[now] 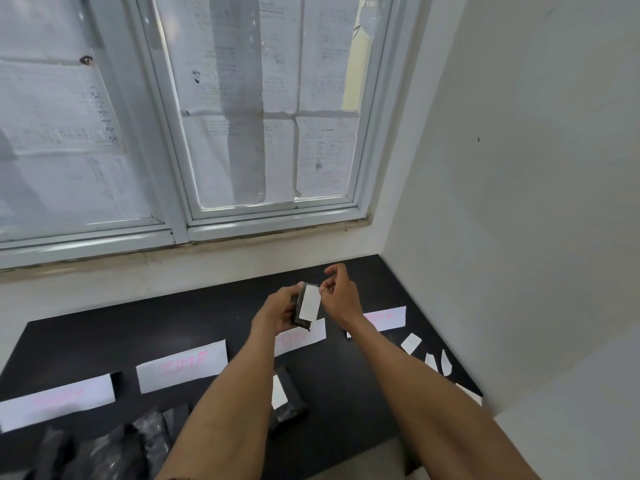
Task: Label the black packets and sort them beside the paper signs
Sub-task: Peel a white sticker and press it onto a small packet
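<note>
— What covered the matte black tabletop (104, 341)?
— A row of white paper signs with pink writing (181, 367). Above them, clear of the surface, was a small black plastic packet (298, 315).
— Who held it?
— The left hand (277, 311), fingers curled round its left edge. The right hand (337, 299) pinched the white rectangular label (309, 306) by its upper right corner, flat against the packet's face.
</note>
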`<state>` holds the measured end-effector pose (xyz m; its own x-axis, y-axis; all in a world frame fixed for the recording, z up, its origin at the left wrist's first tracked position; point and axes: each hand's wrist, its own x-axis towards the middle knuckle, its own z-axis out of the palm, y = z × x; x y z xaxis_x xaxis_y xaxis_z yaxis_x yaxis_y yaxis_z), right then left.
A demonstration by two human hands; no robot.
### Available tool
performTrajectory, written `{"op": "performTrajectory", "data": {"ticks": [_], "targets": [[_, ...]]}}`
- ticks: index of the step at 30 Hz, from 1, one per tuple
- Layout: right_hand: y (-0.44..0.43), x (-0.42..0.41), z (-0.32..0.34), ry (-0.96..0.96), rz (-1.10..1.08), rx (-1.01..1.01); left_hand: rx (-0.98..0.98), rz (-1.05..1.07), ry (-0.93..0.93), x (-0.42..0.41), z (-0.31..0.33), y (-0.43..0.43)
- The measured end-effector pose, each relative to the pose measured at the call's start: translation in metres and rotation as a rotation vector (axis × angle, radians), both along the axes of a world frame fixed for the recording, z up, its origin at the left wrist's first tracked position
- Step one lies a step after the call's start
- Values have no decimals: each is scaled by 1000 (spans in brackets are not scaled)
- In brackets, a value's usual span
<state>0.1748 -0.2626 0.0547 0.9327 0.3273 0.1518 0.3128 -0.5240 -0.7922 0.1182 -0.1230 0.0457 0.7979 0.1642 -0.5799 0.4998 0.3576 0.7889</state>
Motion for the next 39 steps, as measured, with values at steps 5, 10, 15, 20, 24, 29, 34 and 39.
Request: {"op": "performTrajectory", "data": {"ticks": [5,10,15,20,24,29,34,39], "targets": [[4,-11,0,32,-9,9,-9,1,6,-9,5,1],[3,-17,2,34,-27,22,9,-6,29,-13,11,-1],[-1,-18,6,47,-47,29,34,-25,20,-15,12,-7],[-7,-23,7,46,-55,35,73,-65,-3,-15,14,-12],[-12,-25,10,27,-71,47,86,-103,-21,-16,17,-15],[-15,-31,11,-52,-121,56,-31,-113,-72,-19,19,-15],[-17,-35,4,-87,-27,91,-169,-48,-140,-22,18,-12],[-15,-40,-12,102,86,161,-250,47,-162,-24,19,-4]]}}
